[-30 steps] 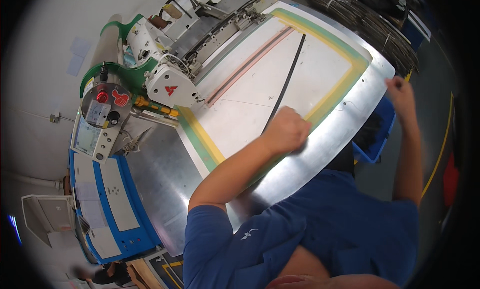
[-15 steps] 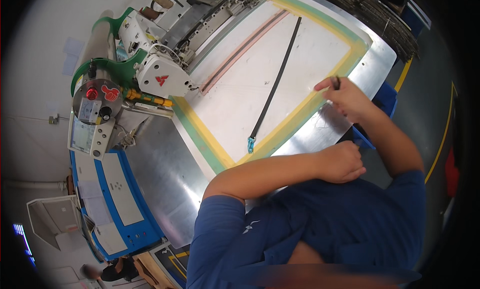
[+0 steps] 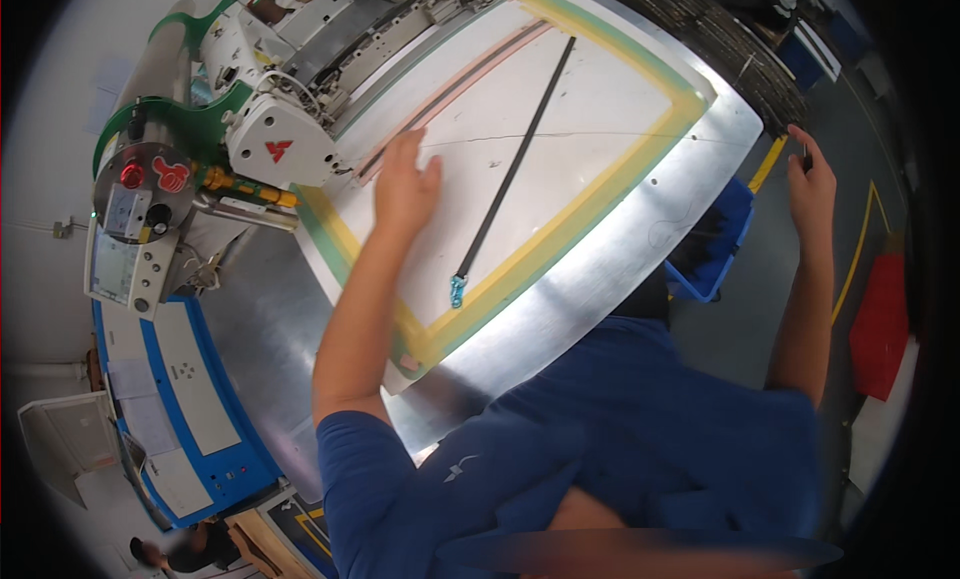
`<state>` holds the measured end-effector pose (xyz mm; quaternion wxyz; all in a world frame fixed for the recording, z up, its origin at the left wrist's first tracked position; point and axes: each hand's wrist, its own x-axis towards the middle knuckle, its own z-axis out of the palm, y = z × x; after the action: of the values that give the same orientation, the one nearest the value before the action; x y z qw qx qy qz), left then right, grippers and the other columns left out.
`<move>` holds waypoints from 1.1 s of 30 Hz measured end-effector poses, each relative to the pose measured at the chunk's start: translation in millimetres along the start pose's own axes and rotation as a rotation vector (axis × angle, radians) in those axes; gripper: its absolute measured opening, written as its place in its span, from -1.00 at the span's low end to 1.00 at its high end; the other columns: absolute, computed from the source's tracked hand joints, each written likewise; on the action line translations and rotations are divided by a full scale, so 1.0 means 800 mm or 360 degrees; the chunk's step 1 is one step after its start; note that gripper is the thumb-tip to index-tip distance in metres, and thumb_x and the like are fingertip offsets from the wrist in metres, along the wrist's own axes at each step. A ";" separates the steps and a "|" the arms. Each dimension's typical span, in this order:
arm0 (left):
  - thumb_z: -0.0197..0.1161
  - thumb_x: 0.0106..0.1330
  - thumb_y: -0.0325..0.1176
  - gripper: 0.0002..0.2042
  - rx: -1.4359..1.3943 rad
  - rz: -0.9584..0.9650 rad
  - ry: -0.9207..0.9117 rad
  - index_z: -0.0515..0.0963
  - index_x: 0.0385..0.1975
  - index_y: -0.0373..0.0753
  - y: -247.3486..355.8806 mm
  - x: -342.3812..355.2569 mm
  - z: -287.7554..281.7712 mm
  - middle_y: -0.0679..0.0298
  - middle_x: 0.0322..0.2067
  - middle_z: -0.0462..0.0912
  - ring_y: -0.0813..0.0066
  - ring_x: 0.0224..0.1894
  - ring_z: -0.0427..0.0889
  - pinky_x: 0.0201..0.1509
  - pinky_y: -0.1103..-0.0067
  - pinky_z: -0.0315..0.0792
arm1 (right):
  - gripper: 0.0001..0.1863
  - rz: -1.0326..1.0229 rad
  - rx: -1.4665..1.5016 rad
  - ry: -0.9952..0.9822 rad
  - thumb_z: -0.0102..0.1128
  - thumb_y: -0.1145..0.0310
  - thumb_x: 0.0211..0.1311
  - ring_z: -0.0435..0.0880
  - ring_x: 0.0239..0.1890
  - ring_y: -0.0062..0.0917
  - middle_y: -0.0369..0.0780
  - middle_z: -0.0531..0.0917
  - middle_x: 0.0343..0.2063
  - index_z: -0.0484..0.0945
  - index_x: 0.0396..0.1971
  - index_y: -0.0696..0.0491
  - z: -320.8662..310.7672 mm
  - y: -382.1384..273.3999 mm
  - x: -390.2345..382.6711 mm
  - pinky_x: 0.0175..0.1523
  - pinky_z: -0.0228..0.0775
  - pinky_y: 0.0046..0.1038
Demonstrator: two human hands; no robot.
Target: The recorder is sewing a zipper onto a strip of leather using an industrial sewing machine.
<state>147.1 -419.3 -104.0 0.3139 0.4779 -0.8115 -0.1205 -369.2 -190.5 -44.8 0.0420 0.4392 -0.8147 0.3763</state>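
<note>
My left hand (image 3: 405, 186) lies over the white board (image 3: 478, 114) near the sewing machine head (image 3: 280, 144), its fingers stretched out and nothing visible in them. Beyond the board's right side, my right hand (image 3: 815, 184) is raised, closed on a small dark object (image 3: 807, 160) whose kind I cannot make out. A thin dark thread (image 3: 535, 136) crosses the board from near my left hand toward my right. Diagonally on the board lies a narrow black strip (image 3: 518, 157) with a shiny turquoise piece (image 3: 457, 291) at its near end.
Yellow and green tape (image 3: 545, 247) borders the board on a metal table (image 3: 640, 214). A blue bin (image 3: 738, 234) with dark contents stands right of it. Dark strips (image 3: 725, 44) are piled at the far right. Beside the table's left is a blue-and-white cabinet (image 3: 190, 389); another person (image 3: 200, 549) is lower left.
My left hand has gone from near my body to the board by the machine head, its fingers opening. My right hand has moved away to the right, still holding the small dark object.
</note>
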 end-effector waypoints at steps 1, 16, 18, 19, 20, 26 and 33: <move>0.34 0.36 -0.31 -0.68 -0.0056 -0.0134 -0.0125 0.61 0.07 -0.24 -0.008 0.003 -0.011 0.03 0.01 0.66 0.14 -0.15 0.72 -0.10 0.34 0.59 | -0.55 -0.0004 -0.0033 0.0015 0.10 0.52 0.35 0.41 -0.46 -0.65 -0.29 0.46 -0.54 0.63 0.22 -0.05 -0.008 0.002 0.001 -0.26 0.35 -0.51; 0.42 0.35 -0.40 -0.86 -0.0782 -0.0132 -0.0076 0.68 -0.31 -0.35 -0.025 -0.029 -0.022 0.31 -0.36 0.64 0.54 -0.29 0.55 -0.13 0.59 0.46 | -0.57 0.0187 -0.1391 -0.0931 0.46 0.38 0.06 0.68 0.06 -0.09 0.02 0.71 -0.08 0.72 -0.01 0.15 -0.005 -0.031 0.064 0.17 0.53 -0.17; 0.42 0.35 -0.39 -0.85 -0.0724 -0.0107 -0.0092 0.68 -0.31 -0.36 -0.018 -0.031 -0.026 0.31 -0.37 0.64 0.54 -0.29 0.55 -0.14 0.59 0.45 | -0.56 -0.0333 -0.0998 -0.0735 0.41 0.29 0.15 0.65 0.10 -0.08 0.04 0.69 0.00 0.69 0.04 0.14 0.048 -0.054 0.059 0.22 0.49 -0.21; 0.42 0.35 -0.40 -0.86 -0.0697 -0.0127 -0.0086 0.68 -0.30 -0.36 -0.018 -0.033 -0.027 0.31 -0.37 0.64 0.54 -0.30 0.55 -0.15 0.59 0.45 | -0.53 -0.0558 -0.0477 -0.0806 0.39 0.23 0.21 0.64 0.12 -0.10 0.02 0.69 0.01 0.66 0.08 0.14 0.080 -0.097 0.041 0.25 0.46 -0.21; 0.41 0.35 -0.40 -0.86 -0.0675 -0.0134 -0.0088 0.68 -0.30 -0.37 -0.017 -0.033 -0.028 0.31 -0.37 0.63 0.54 -0.30 0.54 -0.16 0.59 0.44 | -0.56 -0.0726 -0.0002 -0.0923 0.37 0.26 0.25 0.64 0.13 -0.15 -0.01 0.68 0.05 0.67 0.08 0.14 0.119 -0.136 0.019 0.26 0.46 -0.24; 0.40 0.35 -0.44 -0.89 -0.0769 -0.0132 -0.0134 0.67 -0.32 -0.36 -0.001 -0.030 -0.034 0.31 -0.39 0.63 0.56 -0.33 0.50 -0.16 0.59 0.43 | -0.51 -0.0600 0.0860 -0.1964 0.32 0.22 0.39 0.70 -0.41 -0.54 -0.07 0.70 0.00 0.55 0.24 0.08 0.247 -0.312 -0.098 -0.20 0.57 -0.42; 0.40 0.33 -0.46 -0.90 -0.0704 -0.0104 0.0038 0.66 -0.35 -0.37 -0.004 -0.047 -0.046 0.29 -0.40 0.62 0.53 -0.33 0.52 -0.15 0.58 0.44 | -0.86 -0.0007 0.1040 -0.1715 0.29 0.27 0.35 0.36 -0.58 -0.80 -0.44 0.49 -0.58 0.70 -0.32 0.02 0.195 -0.207 -0.039 -0.50 0.16 -0.65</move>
<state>185.4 -384.8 -92.2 0.4165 0.4249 -0.7457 -0.2999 -185.3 -325.2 -72.7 -0.5100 0.5589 -0.5635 0.3316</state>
